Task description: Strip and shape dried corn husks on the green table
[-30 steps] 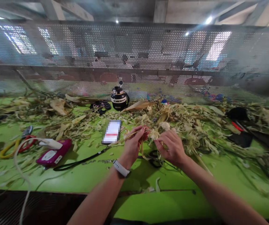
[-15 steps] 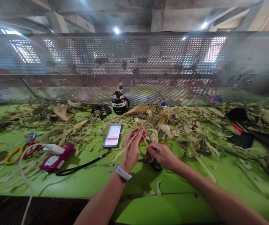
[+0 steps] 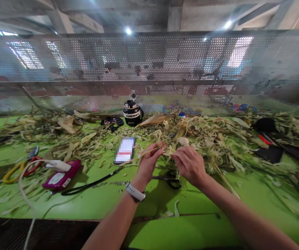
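Observation:
My left hand (image 3: 151, 158), with a pale watch band (image 3: 135, 191) at the wrist, pinches pale corn husk strips (image 3: 147, 150) between thumb and fingers. To its right, my right hand (image 3: 190, 165) is closed, its fingertips at the near side of the same pale strands; how firmly they grip is hard to make out. A pair of dark-handled scissors (image 3: 174, 182) lies on the green table just below the hands. Behind the fingers spreads a loose heap of dry husks (image 3: 212, 139).
A phone (image 3: 124, 151) with a black strap (image 3: 92, 182) lies left of my hands. Farther left are a magenta power bank (image 3: 62, 177) with a white cable and yellow-and-red pliers (image 3: 15, 172). A black jug (image 3: 132, 114) stands before the perforated metal screen (image 3: 149, 55).
My right hand has moved up and to the right, turning its back upward, and the hands are farther apart. The scissors show more. My left hand stays on the husk strips.

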`<action>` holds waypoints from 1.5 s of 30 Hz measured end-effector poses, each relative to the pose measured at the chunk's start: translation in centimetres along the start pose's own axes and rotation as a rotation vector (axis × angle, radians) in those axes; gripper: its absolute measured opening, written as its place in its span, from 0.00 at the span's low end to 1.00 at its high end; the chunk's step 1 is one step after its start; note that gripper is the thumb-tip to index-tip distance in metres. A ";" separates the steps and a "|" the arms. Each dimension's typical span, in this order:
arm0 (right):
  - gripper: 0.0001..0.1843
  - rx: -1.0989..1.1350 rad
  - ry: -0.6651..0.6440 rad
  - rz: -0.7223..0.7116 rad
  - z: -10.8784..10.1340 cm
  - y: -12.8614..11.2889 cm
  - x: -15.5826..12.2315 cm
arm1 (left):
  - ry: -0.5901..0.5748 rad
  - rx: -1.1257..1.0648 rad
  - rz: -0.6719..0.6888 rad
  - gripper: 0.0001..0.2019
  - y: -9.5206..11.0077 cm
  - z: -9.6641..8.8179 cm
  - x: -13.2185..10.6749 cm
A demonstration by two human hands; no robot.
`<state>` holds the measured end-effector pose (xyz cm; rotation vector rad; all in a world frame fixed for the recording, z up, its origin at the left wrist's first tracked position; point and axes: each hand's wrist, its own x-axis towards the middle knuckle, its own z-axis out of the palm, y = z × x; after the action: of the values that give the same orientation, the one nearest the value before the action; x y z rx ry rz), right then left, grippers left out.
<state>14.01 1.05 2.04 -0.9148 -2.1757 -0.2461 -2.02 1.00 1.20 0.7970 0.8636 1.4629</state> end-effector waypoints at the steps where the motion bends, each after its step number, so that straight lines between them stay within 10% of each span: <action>1: 0.09 0.021 0.046 0.039 0.0 0.0 0.0 | -0.041 0.026 -0.022 0.15 0.0 0.1 -0.1; 8: 0.11 0.159 0.022 0.322 0.5 0.5 0.0 | -0.198 -0.043 -0.185 0.14 0.1 0.8 -1.3; 20: 0.13 0.298 -0.061 0.515 0.9 0.2 -0.1 | -0.149 0.069 -0.126 0.18 0.0 0.9 -0.9; 29: 0.13 0.909 -0.104 0.827 1.8 0.4 0.1 | -0.149 0.174 -0.106 0.17 -0.3 0.5 -0.3; 45: 0.15 0.652 -0.203 0.603 4.0 2.5 -0.7 | -0.170 0.141 -0.116 0.20 -1.5 -0.7 1.0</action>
<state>13.75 4.16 -1.50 -1.1670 -1.8424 0.8261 -1.99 2.04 -0.47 0.9461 0.8748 1.2235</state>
